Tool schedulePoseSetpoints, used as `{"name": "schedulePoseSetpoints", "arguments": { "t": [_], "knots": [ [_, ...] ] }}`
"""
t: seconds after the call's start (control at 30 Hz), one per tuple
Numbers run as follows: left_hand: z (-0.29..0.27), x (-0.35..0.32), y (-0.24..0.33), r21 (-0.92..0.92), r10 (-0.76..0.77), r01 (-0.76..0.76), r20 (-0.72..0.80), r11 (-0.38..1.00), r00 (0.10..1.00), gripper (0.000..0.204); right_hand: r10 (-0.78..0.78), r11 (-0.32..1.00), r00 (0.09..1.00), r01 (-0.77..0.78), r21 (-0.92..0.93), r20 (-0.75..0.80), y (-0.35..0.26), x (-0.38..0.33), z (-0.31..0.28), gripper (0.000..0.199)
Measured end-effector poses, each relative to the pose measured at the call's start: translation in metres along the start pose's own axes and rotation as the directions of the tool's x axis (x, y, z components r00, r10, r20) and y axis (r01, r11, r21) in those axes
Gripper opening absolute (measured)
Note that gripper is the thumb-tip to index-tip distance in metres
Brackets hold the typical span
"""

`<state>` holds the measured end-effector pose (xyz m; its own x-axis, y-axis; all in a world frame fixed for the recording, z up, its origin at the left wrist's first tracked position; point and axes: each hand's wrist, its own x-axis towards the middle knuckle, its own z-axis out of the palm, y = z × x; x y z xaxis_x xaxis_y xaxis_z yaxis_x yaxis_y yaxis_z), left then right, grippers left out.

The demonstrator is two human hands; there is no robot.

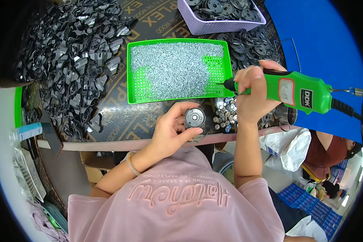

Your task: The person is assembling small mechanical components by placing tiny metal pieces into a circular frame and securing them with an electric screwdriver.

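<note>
My left hand [171, 129] holds a small round metal part [195, 117] against the front edge of the table, thumb and fingers around its rim. My right hand [252, 94] grips a green electric screwdriver [298, 90] held level, its black tip [226, 84] pointing left over the right edge of a green perforated tray [135, 72]. The tray is filled with small silver screws [175, 70]. A cluster of short metal cylinders [226, 115] stands just right of the round part, below the screwdriver.
A large heap of black plastic parts [76, 56] covers the table's left. A lilac basket [213, 24] of black round discs stands at the back, with more discs [254, 46] loose beside it. A metal cup [288, 117] stands at the table's right edge. Another person [330, 149] is seated lower right.
</note>
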<state>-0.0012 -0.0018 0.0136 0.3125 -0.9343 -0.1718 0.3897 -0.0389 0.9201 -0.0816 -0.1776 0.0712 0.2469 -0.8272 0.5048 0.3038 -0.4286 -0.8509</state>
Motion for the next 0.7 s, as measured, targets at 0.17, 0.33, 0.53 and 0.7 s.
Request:
{"name": "schedulePoseSetpoints", "arguments": {
  "t": [0.17,0.33,0.53,0.7],
  "knots": [
    [-0.0007,-0.001,-0.0023,0.022,0.029,-0.029,0.001,0.999,1.0,0.054,0.019,1.0,0.999,-0.018,0.01,-0.04,-0.0005,0.0016,0.0016,0.023],
    [0.0005,-0.0008,0.0011,-0.015,0.05,-0.051,-0.041,0.999,0.998,0.054,0.005,1.0,0.999,-0.005,-0.003,-0.034,-0.0011,0.001,0.0024,0.022],
    [0.0002,-0.0007,0.0033,-0.009,0.026,-0.026,-0.054,1.0,0.998,0.054,-0.013,1.0,1.0,0.013,0.019,0.001,0.0027,0.0027,-0.0003,0.022],
    [0.0,0.0004,0.003,-0.009,0.05,-0.051,-0.049,0.999,0.998,0.055,-0.019,0.999,1.0,0.019,0.026,0.016,0.0023,0.0046,-0.0006,0.021]
  ]
}}
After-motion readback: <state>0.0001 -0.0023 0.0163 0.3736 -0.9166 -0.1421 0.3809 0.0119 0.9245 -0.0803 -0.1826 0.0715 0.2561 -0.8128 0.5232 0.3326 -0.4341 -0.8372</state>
